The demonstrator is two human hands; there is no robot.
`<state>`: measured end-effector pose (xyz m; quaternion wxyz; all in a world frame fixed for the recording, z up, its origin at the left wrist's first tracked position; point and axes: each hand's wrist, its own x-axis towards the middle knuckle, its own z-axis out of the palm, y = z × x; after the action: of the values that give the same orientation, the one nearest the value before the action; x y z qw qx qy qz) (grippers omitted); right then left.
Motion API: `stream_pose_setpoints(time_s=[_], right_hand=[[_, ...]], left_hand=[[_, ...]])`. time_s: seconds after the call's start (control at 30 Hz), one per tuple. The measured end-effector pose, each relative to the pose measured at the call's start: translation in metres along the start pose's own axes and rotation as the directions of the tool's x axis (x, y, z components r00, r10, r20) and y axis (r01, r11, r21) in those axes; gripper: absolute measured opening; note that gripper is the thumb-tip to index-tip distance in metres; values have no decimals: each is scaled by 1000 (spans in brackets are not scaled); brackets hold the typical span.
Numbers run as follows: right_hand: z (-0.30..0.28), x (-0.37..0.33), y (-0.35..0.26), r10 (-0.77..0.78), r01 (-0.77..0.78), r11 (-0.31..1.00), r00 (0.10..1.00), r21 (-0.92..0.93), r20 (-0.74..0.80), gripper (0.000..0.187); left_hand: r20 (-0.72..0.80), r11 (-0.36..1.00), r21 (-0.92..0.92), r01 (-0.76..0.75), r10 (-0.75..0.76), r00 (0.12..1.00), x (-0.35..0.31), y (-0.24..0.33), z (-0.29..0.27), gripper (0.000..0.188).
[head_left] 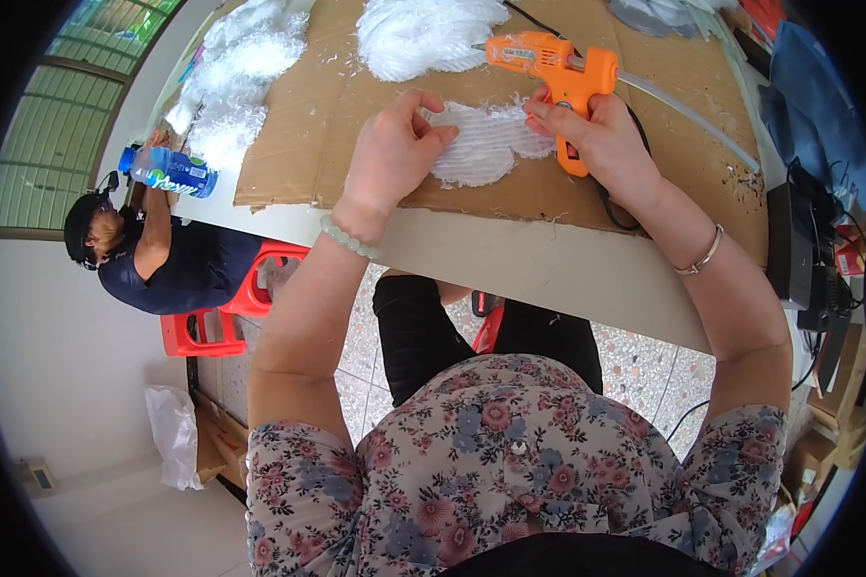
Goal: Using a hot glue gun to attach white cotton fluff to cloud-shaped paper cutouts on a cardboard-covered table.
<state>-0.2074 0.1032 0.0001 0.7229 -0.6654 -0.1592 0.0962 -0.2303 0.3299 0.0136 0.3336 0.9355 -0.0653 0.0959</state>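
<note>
My right hand (606,135) grips an orange hot glue gun (595,72) by its handle. Its nozzle points left, and a long whitish glue stick (688,115) sticks out of its back. Under my hands, a white ribbed piece of stringy material (481,144) with frayed edges lies on a brown cardboard sheet (303,154). The thumb and forefinger of my right hand reach toward that piece's right end. At its left edge my left hand (394,149) is closed, fingers curled toward the thumb; whatever they pinch is too small to tell.
White stringy bundles (423,38) lie beyond my hands, and a fluffy white heap (245,72) is at the far left. A black cord (638,125) trails from the glue gun. Left, a person (183,260) sits by a red stool (267,279), near a blue-labelled bottle (175,173).
</note>
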Motion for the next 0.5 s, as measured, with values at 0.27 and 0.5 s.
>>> stream_pose_setpoints(time_s=[0.27,0.5], right_hand=[[0,0,2,-29,30,999,999,-24,13,24],[-1,-1,0,-3,5,997,1000,-75,18,24]], left_hand=[[-32,994,92,-64,67,997,-5,4,2,24],[-99,987,132,-93,106,989,-10,14,-3,21]])
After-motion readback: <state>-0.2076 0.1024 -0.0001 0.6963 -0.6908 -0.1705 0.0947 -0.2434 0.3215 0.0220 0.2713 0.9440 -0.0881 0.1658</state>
